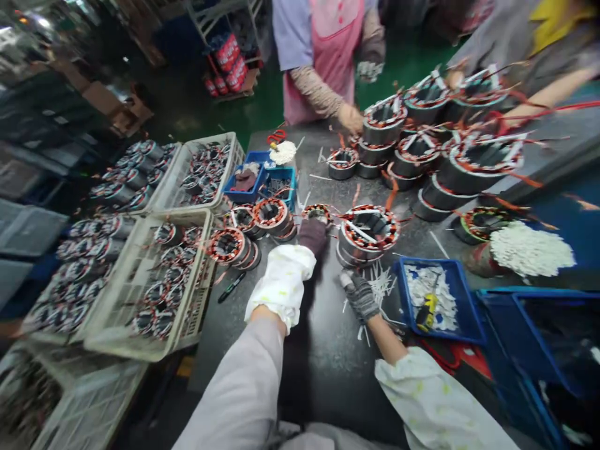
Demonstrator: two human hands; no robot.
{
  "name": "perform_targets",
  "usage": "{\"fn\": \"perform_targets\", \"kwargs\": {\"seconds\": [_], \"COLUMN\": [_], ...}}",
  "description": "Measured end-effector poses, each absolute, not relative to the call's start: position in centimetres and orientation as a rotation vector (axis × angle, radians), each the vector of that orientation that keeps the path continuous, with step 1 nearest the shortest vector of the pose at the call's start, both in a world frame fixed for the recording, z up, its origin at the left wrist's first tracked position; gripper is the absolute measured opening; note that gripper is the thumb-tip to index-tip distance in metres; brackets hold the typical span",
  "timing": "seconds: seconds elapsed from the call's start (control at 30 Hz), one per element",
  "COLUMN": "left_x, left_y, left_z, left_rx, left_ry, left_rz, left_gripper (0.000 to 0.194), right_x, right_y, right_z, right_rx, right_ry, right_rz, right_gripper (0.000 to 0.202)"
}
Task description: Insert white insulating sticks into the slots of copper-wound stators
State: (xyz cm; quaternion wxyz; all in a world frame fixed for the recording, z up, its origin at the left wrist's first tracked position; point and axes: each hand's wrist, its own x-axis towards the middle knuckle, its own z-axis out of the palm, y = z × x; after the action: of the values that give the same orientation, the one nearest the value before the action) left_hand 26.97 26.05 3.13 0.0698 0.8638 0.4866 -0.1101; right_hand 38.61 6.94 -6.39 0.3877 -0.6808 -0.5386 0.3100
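Observation:
My left hand (314, 234), in a dark glove, reaches forward with its fingers closed on a small motor stator (321, 210) wound with copper wire. Its fingertips are partly hidden inside the ring. My right hand (360, 297), in a grey striped glove, lies low over the table with fingers stretched out. Just beyond its fingertips is a larger stator (369, 231), with a white strip across its top, stacked on another. Thin white strips (382, 281) are scattered beside the right hand. To the left of my left hand stand more stators (272, 215) in stacks.
Blue tray (474, 325) holds white pieces and a yellow-handled tool (427, 310). White crates (126, 353) of stators line the left. A black marker (231, 287) lies nearby. Tall stator stacks (482, 164) stand at right, with a white bundle (532, 250). Two co-workers work opposite.

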Motion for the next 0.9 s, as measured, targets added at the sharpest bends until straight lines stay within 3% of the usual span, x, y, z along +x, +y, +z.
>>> {"fn": "perform_targets", "kwargs": {"seconds": [0.1,0.43,0.53,0.67,0.73,0.9], "left_x": [23.5,10.0,8.6,6.3,4.1,-0.8], "left_y": [19.3,-1.3,-4.0,-6.1,-6.8,-5.4], "left_z": [2.5,1.7,1.8,3.0,4.3,6.2], "left_rx": [2.578,2.251,2.105,2.011,2.045,2.307], "left_ry": [1.437,1.887,2.063,2.051,1.960,1.636], "left_rz": [-0.353,-0.399,-0.367,-0.273,-0.221,-0.266], "left_gripper": [0.045,0.051,0.053,0.089,0.098,0.076], "right_x": [38.8,36.4,34.4,30.9,29.1,25.1], "right_y": [5.0,8.7,9.4,9.9,9.9,7.0], "right_z": [-6.9,-7.1,-7.2,-6.8,-6.4,-3.9], "right_rx": [-1.757,-1.802,-1.806,-1.790,-1.719,-1.589], "right_ry": [-1.327,-1.480,-1.610,-1.743,-1.797,-1.786], "right_rz": [0.812,0.753,0.801,0.855,0.921,0.829], "right_gripper": [0.047,0.038,0.037,0.037,0.039,0.036]}}
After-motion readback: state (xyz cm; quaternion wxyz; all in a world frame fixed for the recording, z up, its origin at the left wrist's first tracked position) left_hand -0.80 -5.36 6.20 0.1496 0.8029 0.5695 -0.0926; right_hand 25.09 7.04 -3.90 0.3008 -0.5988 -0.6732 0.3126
